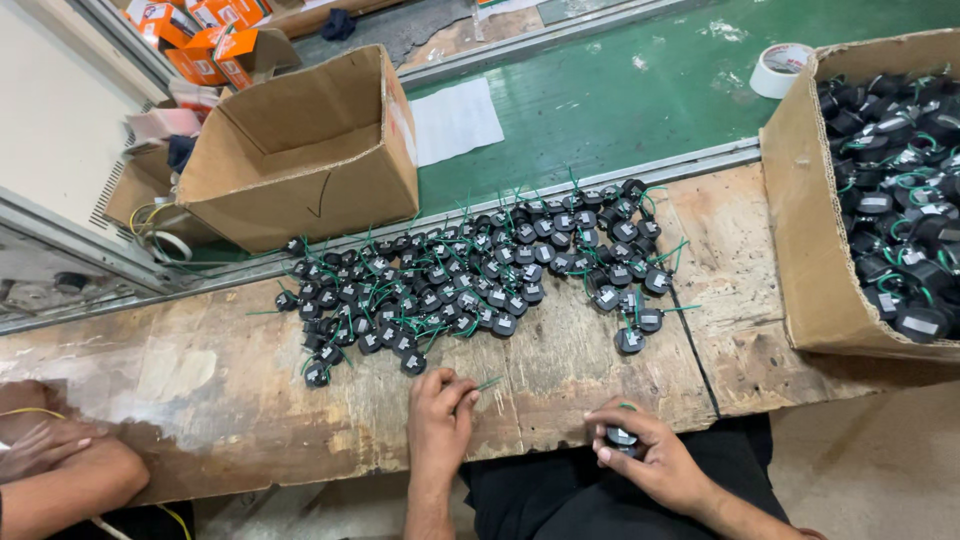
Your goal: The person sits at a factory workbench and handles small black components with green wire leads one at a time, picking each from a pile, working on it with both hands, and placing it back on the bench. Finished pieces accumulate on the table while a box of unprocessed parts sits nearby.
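Left hand: the left hand [440, 415] lies palm down on the worn wooden workbench [230, 370], its fingers pressed together on a thin green wire [487, 383] that pokes out past the fingertips.
Right hand: the right hand [640, 455] curls at the bench's near edge, fingers pinching a small round black coil part with a pale label [620, 437]; it sits inside the grasp, over the person's dark lap.
Pile: a wide spread of matching small black coil parts with green wire leads [470, 280] covers the bench just beyond both hands, the closest pieces near the left fingertips.
Right box: an open brown cardboard box [815, 250] at the bench's right end is full of the same black parts.
Left box: an empty brown cardboard carton [300, 150] stands tilted behind the pile.
Further back: a white roll of tape [782, 68] and a white sheet of paper [455, 120] rest on the green surface.
Neighbour: another person's hand [45, 445] rests at the bench's left corner.
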The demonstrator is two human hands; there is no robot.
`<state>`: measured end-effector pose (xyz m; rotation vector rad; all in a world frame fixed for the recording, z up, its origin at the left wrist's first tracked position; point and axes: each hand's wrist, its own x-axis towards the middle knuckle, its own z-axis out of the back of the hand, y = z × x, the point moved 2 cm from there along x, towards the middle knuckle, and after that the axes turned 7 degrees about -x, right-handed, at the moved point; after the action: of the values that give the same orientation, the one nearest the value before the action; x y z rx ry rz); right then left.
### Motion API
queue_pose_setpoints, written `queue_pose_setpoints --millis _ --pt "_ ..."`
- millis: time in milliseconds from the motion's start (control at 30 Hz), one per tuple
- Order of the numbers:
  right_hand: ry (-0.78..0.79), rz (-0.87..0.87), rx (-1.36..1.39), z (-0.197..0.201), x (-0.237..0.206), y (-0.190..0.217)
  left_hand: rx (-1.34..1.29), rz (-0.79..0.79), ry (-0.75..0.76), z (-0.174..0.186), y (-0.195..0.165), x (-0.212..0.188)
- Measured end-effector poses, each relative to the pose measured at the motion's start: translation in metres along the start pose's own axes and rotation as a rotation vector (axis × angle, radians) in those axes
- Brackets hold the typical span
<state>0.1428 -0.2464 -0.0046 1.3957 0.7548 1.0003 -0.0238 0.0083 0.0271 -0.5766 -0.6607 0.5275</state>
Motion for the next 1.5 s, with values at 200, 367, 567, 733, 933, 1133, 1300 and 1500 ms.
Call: queue_pose_setpoints --millis 200,367,567,733,933,1133,1300,1500 --pt "-0.071 -0.172 0.075 0.000 0.001 0.002 -0.596 -0.055 0.216 -0.026 -0.051 -0.011" --pt "0.113 -0.098 -0.113 -0.013 -0.001 -0.008 -0.668 -0.335 0.222 -0.054 -0.107 -0.022" --pt "0.020 0.235 -0.361 0.000 -0.005 0.000 -0.766 -0.390 0.264 -0.051 -0.116 -0.026" --pt "0.004 -0.014 -0.360 0.004 -0.002 0.007 -0.848 -0.355 0.349 -0.048 -0.099 -0.029" --pt "0.101 0.158 -0.374 -0.003 0.000 0.014 -1.068 0.136 0.257 -0.073 -0.097 -0.052" --pt "0.117 -0.139 0.130 0.001 -0.006 0.004 -0.786 -0.034 -0.124 -0.038 -0.044 -0.033" --pt "0.124 -0.009 0.107 0.002 -0.004 0.001 -0.298 0.272 -0.585 0.008 0.023 0.005" --pt "0.245 0.055 -0.015 -0.008 -0.005 0.000 0.114 0.301 -0.287 -0.001 0.029 0.010"
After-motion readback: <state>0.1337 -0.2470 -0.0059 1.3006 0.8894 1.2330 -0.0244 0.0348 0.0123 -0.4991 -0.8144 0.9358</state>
